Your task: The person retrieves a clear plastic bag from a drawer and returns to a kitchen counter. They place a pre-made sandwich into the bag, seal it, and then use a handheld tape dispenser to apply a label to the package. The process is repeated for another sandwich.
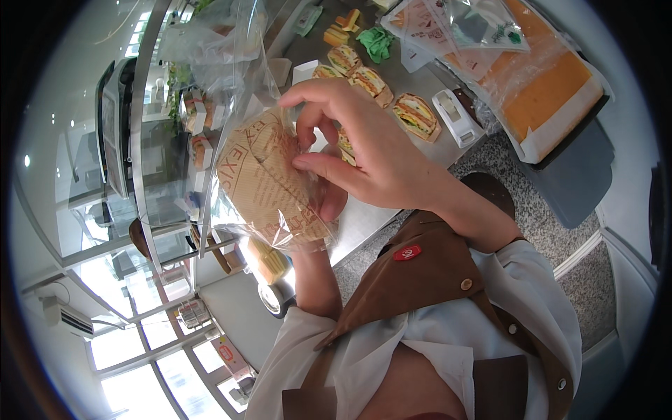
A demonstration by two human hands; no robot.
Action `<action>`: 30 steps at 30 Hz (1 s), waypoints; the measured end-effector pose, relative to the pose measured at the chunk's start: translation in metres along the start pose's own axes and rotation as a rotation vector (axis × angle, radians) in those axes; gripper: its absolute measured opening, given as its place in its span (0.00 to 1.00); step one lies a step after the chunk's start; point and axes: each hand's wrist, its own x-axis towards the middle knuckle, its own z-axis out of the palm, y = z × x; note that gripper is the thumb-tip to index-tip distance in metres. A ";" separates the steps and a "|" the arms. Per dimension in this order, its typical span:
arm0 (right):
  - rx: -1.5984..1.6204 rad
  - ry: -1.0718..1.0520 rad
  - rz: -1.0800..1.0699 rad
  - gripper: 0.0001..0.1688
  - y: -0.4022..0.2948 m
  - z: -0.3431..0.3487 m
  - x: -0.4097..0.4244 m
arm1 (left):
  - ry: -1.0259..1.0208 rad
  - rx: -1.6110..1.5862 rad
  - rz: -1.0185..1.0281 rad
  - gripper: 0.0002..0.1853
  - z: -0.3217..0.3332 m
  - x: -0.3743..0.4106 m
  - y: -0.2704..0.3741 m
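A paper-wrapped item (262, 178), brown with red print, sits inside a clear plastic bag (278, 239). My left hand (333, 202) supports it from beneath and behind, its palm mostly hidden by the package. Over the package's right side is my right hand (367, 142), index finger at the bag's upper edge and thumb tip against the wrapped side. Whether plastic is pinched between those fingers is unclear. Just beyond my right hand, cut filled sandwiches (369, 84) stand on the metal counter (367, 210), with another sandwich half (416, 116) apart from them.
A white tape dispenser (455, 116) lies near the counter's edge. Beyond are a crumpled green cloth (375, 44) and yellow cake pieces (336, 35). Upper right, a tray holds a large sheet cake (551, 94) partly under plastic bags. Glass shelving with a metal frame (140, 126) rises at left.
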 end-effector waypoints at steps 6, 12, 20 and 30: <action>0.049 0.048 -0.012 0.19 0.011 0.003 -0.005 | -0.284 -0.047 -0.023 0.20 -0.015 0.003 -0.002; -0.043 0.186 0.042 0.09 0.010 0.011 -0.012 | -0.031 0.038 -0.046 0.21 -0.006 0.002 -0.002; 0.068 0.198 0.417 0.09 0.025 0.007 -0.038 | 0.048 0.369 0.007 0.29 -0.063 0.008 -0.010; 0.510 0.258 1.056 0.21 0.048 -0.001 -0.063 | 0.096 0.694 -0.076 0.24 -0.098 0.002 -0.048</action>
